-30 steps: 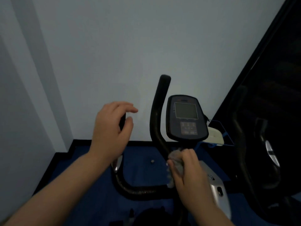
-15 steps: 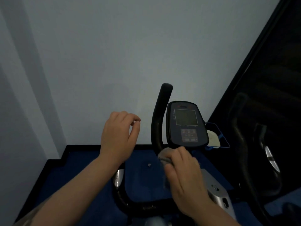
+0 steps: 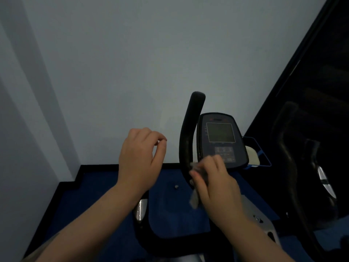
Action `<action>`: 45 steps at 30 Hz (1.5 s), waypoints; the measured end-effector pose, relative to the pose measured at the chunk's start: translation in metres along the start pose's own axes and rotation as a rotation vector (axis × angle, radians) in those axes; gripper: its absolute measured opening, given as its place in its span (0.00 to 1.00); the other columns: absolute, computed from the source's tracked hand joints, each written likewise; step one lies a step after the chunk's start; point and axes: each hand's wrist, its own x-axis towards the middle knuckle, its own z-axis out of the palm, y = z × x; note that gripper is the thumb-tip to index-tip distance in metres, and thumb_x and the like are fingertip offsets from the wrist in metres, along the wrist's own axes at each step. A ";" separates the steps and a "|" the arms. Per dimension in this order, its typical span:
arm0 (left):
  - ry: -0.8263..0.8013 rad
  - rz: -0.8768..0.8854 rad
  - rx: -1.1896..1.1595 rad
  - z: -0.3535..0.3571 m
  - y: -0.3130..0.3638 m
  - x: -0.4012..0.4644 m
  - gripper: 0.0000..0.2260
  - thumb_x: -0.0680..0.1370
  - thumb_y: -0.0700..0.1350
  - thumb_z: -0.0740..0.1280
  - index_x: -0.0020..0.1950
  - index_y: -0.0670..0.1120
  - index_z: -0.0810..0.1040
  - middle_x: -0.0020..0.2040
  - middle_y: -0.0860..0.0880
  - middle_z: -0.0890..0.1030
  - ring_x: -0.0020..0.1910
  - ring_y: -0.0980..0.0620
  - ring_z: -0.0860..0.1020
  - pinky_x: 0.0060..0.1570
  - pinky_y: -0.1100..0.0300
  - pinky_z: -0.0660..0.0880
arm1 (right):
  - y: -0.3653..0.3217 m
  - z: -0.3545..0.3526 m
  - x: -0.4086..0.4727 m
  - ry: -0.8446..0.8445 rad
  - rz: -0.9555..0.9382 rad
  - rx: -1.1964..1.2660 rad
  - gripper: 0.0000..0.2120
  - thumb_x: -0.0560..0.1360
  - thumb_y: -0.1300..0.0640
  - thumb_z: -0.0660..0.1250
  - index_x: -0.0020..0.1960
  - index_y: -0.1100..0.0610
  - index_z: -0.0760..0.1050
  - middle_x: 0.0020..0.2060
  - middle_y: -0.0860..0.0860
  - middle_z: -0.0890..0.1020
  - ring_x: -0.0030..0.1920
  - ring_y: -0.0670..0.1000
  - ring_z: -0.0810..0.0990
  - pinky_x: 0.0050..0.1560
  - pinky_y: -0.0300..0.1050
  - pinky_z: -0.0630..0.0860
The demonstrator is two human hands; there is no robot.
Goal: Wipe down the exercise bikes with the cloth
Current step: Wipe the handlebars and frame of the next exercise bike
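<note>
An exercise bike stands in front of me, with a black U-shaped handlebar [image 3: 189, 133] and a dark console [image 3: 221, 138] carrying a screen and buttons. My right hand [image 3: 215, 184] is closed on a small grey cloth [image 3: 195, 199] and presses it against the right handlebar upright, just below the console. My left hand [image 3: 139, 161] hovers over the left handlebar grip, fingers curled loosely with thumb and forefinger near each other, holding nothing. That hand hides the left grip's top. A chrome sensor plate [image 3: 140, 210] shows below my left wrist.
A pale wall rises close behind the bike, with a black skirting above the blue floor [image 3: 105, 188]. A second dark machine [image 3: 302, 167] stands at the right. A blue wire holder with a white object [image 3: 254, 154] sits behind the console.
My right hand with the cloth has slid up the right upright toward the console. My left hand has lifted off the left grip and its fingers have curled closer together.
</note>
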 end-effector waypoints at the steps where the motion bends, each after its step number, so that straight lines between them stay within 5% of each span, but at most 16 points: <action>1: 0.004 -0.008 -0.006 0.000 0.000 0.000 0.13 0.79 0.48 0.57 0.47 0.47 0.80 0.41 0.53 0.77 0.46 0.53 0.70 0.44 0.56 0.70 | 0.002 0.000 -0.002 0.003 -0.016 -0.020 0.07 0.76 0.47 0.59 0.45 0.49 0.63 0.43 0.46 0.68 0.33 0.45 0.71 0.25 0.43 0.72; 8: 0.003 -0.015 -0.007 -0.002 0.000 -0.002 0.13 0.79 0.48 0.56 0.46 0.46 0.80 0.40 0.54 0.75 0.46 0.54 0.69 0.43 0.55 0.70 | -0.021 0.026 0.068 0.139 -0.016 -0.032 0.07 0.79 0.54 0.63 0.47 0.56 0.66 0.45 0.52 0.70 0.33 0.51 0.72 0.27 0.49 0.73; 14: 0.008 -0.017 -0.026 0.000 -0.001 -0.001 0.13 0.79 0.48 0.56 0.45 0.47 0.80 0.40 0.53 0.77 0.45 0.53 0.70 0.43 0.55 0.71 | -0.003 0.005 0.014 -0.006 -0.209 -0.092 0.09 0.77 0.52 0.61 0.43 0.53 0.62 0.41 0.49 0.69 0.30 0.47 0.68 0.20 0.41 0.67; 21: -0.012 -0.007 -0.021 -0.002 -0.001 -0.001 0.14 0.79 0.49 0.56 0.46 0.47 0.80 0.40 0.53 0.76 0.46 0.54 0.69 0.43 0.58 0.69 | -0.021 0.027 0.067 0.133 0.004 -0.081 0.08 0.78 0.54 0.64 0.48 0.55 0.65 0.45 0.51 0.70 0.33 0.50 0.72 0.26 0.48 0.72; 26: 0.000 -0.008 -0.040 -0.001 -0.002 -0.001 0.13 0.79 0.49 0.56 0.45 0.48 0.80 0.41 0.54 0.76 0.46 0.54 0.70 0.44 0.56 0.71 | -0.004 0.001 0.007 -0.011 -0.138 -0.122 0.08 0.76 0.50 0.60 0.44 0.51 0.62 0.42 0.47 0.68 0.31 0.43 0.65 0.22 0.29 0.58; 31: -0.011 0.000 -0.030 -0.001 -0.001 -0.003 0.14 0.79 0.49 0.56 0.46 0.47 0.80 0.40 0.54 0.76 0.45 0.54 0.70 0.43 0.55 0.71 | -0.017 0.020 0.069 0.034 -0.152 -0.171 0.08 0.78 0.54 0.63 0.47 0.56 0.66 0.43 0.53 0.70 0.30 0.50 0.68 0.23 0.46 0.68; 39: -0.009 -0.005 -0.033 0.002 -0.001 -0.002 0.14 0.78 0.49 0.56 0.45 0.47 0.80 0.40 0.52 0.77 0.46 0.54 0.69 0.44 0.54 0.71 | 0.009 -0.012 -0.026 -0.039 -0.096 -0.105 0.07 0.76 0.48 0.57 0.45 0.51 0.62 0.42 0.47 0.68 0.29 0.48 0.72 0.20 0.43 0.69; 45: -0.013 0.004 -0.003 -0.001 -0.001 -0.004 0.15 0.78 0.49 0.56 0.46 0.45 0.81 0.41 0.50 0.77 0.48 0.54 0.68 0.45 0.60 0.66 | -0.018 0.021 0.040 0.067 0.021 -0.059 0.07 0.79 0.52 0.60 0.49 0.56 0.66 0.46 0.52 0.70 0.35 0.52 0.73 0.29 0.51 0.73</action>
